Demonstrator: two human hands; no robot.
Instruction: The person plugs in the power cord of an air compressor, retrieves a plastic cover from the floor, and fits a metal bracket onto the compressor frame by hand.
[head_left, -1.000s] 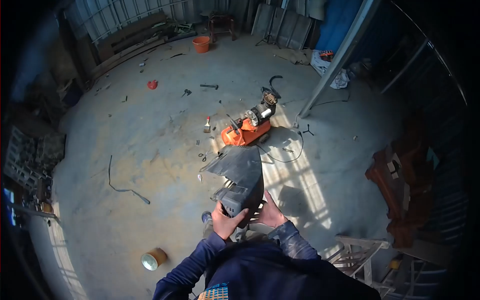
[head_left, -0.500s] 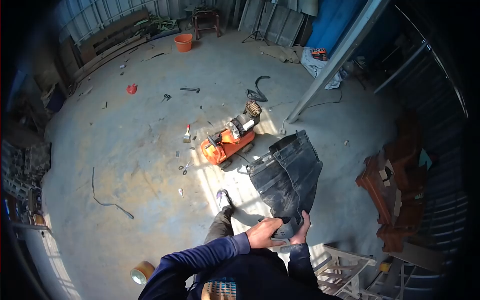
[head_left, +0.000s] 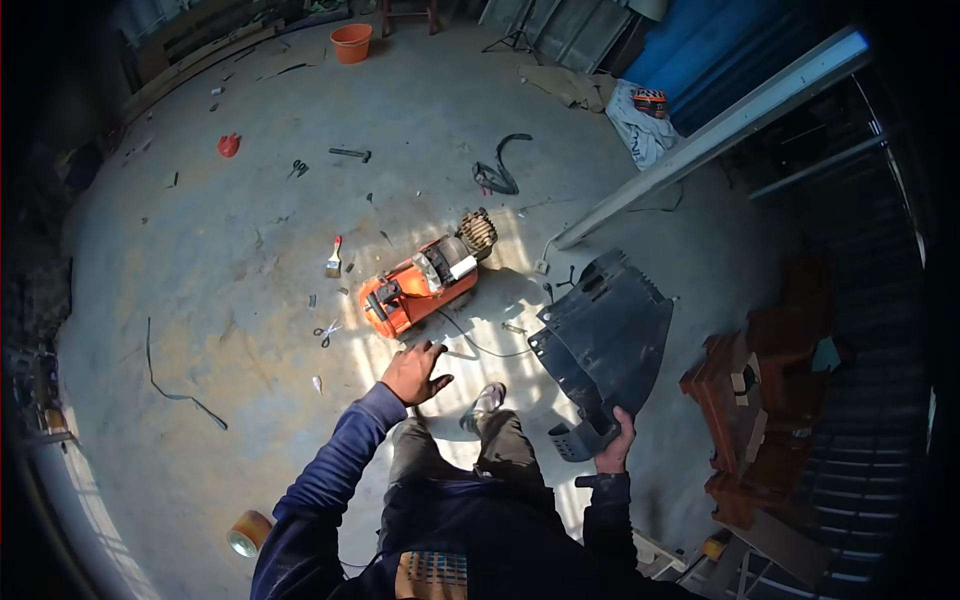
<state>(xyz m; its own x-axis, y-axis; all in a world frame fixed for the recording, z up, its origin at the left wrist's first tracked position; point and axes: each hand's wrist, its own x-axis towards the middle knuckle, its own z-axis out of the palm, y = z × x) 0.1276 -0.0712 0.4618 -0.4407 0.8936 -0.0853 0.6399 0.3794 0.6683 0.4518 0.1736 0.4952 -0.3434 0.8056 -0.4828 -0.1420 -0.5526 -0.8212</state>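
Observation:
My right hand (head_left: 616, 442) grips the lower edge of a large black moulded plastic panel (head_left: 608, 335), which looks like a vehicle's underbody cover. The panel hangs tilted over the floor to my right, its curved, slotted end close to my fingers. My left hand (head_left: 415, 374) is free in the air in front of me, its fingers apart and nothing in them. Just beyond it stands an orange air compressor (head_left: 425, 285) on the floor. A paintbrush (head_left: 334, 258) and scissors (head_left: 327, 333) lie to its left.
A slanting metal post (head_left: 700, 140) rises behind the panel. Brown stacked pieces (head_left: 725, 400) stand at right. A hammer (head_left: 350, 154), black hose (head_left: 500, 170), red bag (head_left: 229, 145) and orange bucket (head_left: 351, 43) are farther off. A tape roll (head_left: 249, 533) lies at lower left.
My left hand has let go of the panel and moved left, its fingers spreading. The panel has shifted right in my right hand. My view has moved and my feet have stepped.

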